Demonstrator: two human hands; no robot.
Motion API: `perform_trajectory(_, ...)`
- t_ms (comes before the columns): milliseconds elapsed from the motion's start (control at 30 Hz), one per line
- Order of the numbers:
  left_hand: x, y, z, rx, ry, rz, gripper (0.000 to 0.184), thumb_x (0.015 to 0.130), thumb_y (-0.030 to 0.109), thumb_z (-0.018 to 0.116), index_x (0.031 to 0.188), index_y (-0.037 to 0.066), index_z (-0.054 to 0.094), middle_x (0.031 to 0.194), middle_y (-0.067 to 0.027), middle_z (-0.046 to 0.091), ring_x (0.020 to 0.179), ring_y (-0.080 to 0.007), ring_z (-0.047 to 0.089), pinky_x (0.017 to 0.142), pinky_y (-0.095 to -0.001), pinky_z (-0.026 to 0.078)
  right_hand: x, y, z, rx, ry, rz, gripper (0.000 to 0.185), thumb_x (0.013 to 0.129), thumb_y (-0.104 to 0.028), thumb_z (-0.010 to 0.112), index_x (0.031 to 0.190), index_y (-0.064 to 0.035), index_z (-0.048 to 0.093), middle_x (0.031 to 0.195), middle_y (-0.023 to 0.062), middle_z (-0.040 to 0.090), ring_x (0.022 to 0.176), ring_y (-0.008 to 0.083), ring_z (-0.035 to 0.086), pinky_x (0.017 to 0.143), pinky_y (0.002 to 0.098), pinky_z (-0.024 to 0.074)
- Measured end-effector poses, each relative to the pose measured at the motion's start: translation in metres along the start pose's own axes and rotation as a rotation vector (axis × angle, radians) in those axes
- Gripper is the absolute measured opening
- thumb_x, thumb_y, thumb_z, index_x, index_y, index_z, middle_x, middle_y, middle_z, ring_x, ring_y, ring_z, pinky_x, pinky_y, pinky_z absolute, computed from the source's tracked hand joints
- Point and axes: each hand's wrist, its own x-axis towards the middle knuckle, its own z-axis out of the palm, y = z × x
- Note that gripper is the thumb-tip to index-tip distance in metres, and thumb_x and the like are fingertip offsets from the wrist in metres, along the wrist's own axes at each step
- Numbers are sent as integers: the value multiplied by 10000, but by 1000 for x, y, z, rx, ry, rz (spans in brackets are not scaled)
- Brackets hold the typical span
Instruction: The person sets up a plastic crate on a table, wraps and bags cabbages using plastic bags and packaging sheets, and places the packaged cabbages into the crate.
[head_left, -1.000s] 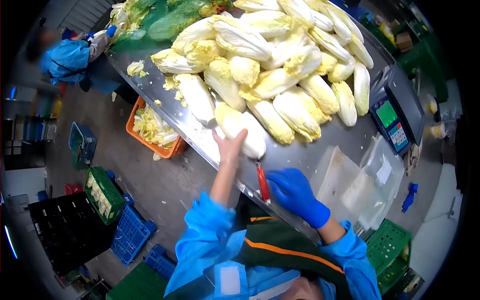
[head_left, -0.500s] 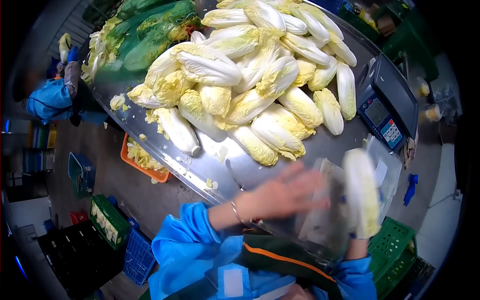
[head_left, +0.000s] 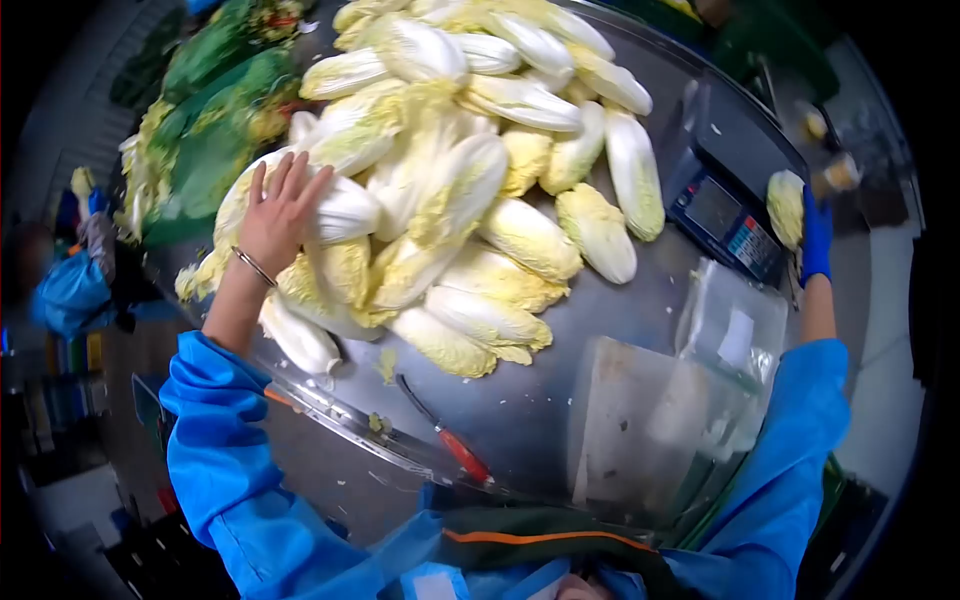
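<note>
My bare left hand [head_left: 283, 212] lies with spread fingers on a white napa cabbage [head_left: 347, 210] at the left side of the heap. More napa cabbages [head_left: 500, 320] with pale yellow leaves are piled beside and beyond it. My right hand [head_left: 816, 238], in a blue glove, is stretched out to the far right and shut on a napa cabbage [head_left: 786, 209]. That cabbage is held upright just past the right edge of the weighing scale [head_left: 728, 215]. A curved knife with a red handle [head_left: 462, 455] rests near the table's front edge.
Clear plastic bags or sheets [head_left: 735, 335] lie on the metal table [head_left: 520, 425] at front right. Green netting [head_left: 215, 150] with leaves is at the back left. A co-worker in a blue sleeve [head_left: 75, 290] stands at the far left, holding a cabbage.
My right hand has carried its cabbage from in front of me out to the right, beside the scale. My left hand has moved left onto the heap. The view has shifted.
</note>
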Motion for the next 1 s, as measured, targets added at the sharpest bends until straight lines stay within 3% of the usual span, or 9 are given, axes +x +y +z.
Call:
perform_trajectory(67,7,-4,2,-59,-14,34,864,568,66,653,1358,216,335,1306,-150,389,1258,-289,337,1049,-472,214,-36,-25,5,-248,203,-467,432,874,-276,583,1194,7,519,1170,149,559,1041,224,551,905,313,421)
perform_trajectory(267,-4,-6,-81,-487,-181,-98,889,514,248,693,1339,161,373,1069,-161,503,1032,-326,477,943,-421,344,-243,-72,2,-380,-461,-846,296,786,-38,598,1081,-66,615,1138,131,577,1072,314,522,989,390,327)
perform_trajectory(300,-15,-5,-101,-652,-224,-113,892,534,236,694,1352,133,353,1083,-158,518,1039,-309,496,927,-401,379,-265,-72,0,-243,-650,-789,261,789,-43,602,1049,-52,629,1143,125,577,1056,285,542,973,376,351)
perform_trajectory(333,-39,24,-121,-1487,-225,-114,898,563,189,695,1361,48,310,1197,-160,505,1095,-264,510,927,-361,411,-322,-78,6,51,-792,-179,318,781,-47,624,1099,-41,605,1142,106,583,1046,247,554,961,353,373)
perform_trajectory(500,-62,196,-104,-2203,-494,-319,741,731,169,720,1333,-8,324,1189,-119,534,1072,-204,526,918,-339,434,-414,-145,64,841,-886,2,1077,693,-298,766,1438,-82,19,1488,131,80,1352,288,177,1054,423,244)
perform_trajectory(567,-47,258,-104,-2132,-316,78,865,803,252,664,1412,-15,110,1421,-157,264,1304,-243,272,1060,-367,248,-415,-134,75,586,-559,-107,1008,691,-192,765,1431,-61,92,1451,147,179,1315,254,246,1032,387,297)
perform_trajectory(633,-42,285,-101,-2006,-185,249,899,800,298,658,1418,-9,83,1449,-192,207,1348,-279,187,1090,-367,143,-376,-114,51,689,-583,495,844,729,-118,718,1394,-29,205,1339,128,374,1203,226,407,987,349,357)
perform_trajectory(833,-72,351,-49,-1227,-16,305,713,741,239,657,1339,45,321,1217,-213,417,1084,-350,426,907,-419,354,-145,-64,77,-110,-190,-384,838,651,-226,755,1325,-24,300,1247,200,426,1145,333,449,952,405,387)
perform_trajectory(1000,-116,418,-26,-1454,-151,53,840,752,285,656,1390,24,177,1274,-241,363,1162,-419,378,908,-468,379,-69,-73,110,-705,-59,-192,892,612,-432,754,1305,-44,348,1259,222,423,1139,394,442,929,440,393)
